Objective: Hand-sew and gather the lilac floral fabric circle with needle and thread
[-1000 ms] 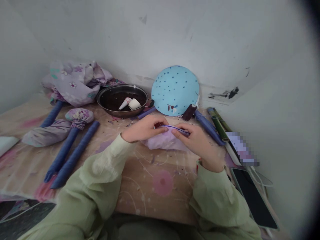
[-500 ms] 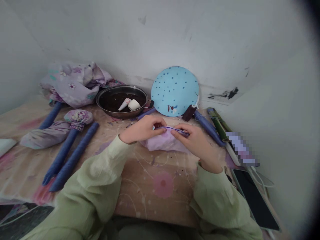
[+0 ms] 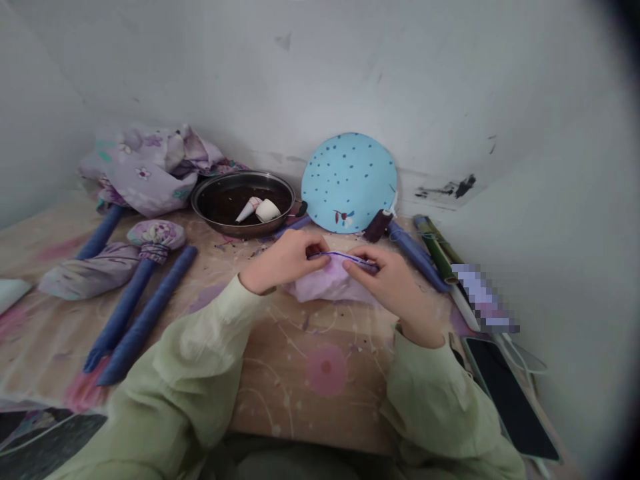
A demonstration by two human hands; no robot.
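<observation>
Near the middle of the table, a piece of light purple cloth hangs down from between my two hands. My left hand pinches its upper edge, thumb against fingers. At the other end of that edge, my right hand is closed on the cloth in the same way. A darker purple line runs along the edge, stretched between both thumbs. The lower part of the cloth rests on or just above the tabletop; I cannot tell which. Whether a needle is in either hand is too small to see.
A metal pan holds two small white pieces. Beside it a round blue dotted board leans on the wall, with a dark thread spool in front. Cloth-wrapped blue rods lie left; bamboo pieces and a phone lie right.
The hands stay in nearly the same place. My left fingers have shifted slightly on the cloth edge, and the dark line along it shows a little more.
</observation>
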